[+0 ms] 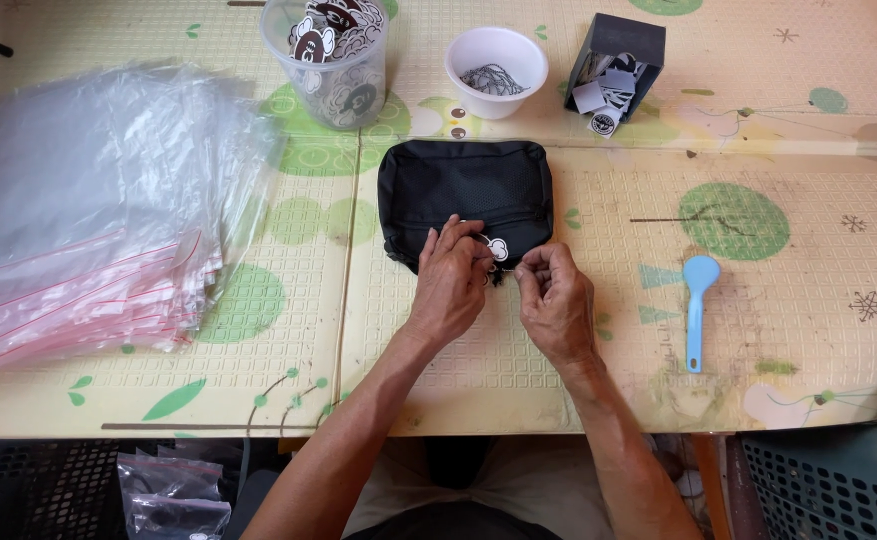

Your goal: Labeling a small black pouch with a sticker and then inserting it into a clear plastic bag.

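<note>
A black zippered pouch (463, 188) lies flat on the patterned mat in front of me. My left hand (450, 280) rests on the pouch's near edge, fingers pinching a small white charm (497, 249) by the zipper. My right hand (555, 298) is beside it, fingers curled and pinched at a thin cord that runs toward the charm. Both hands touch at the pouch's lower right corner. Part of the charm is hidden by my fingers.
A stack of clear zip bags (88, 210) fills the left. At the back stand a clear cup of charms (336, 60), a white bowl of cords (495, 70) and a dark box of tags (613, 75). A blue spoon (698, 305) lies to the right.
</note>
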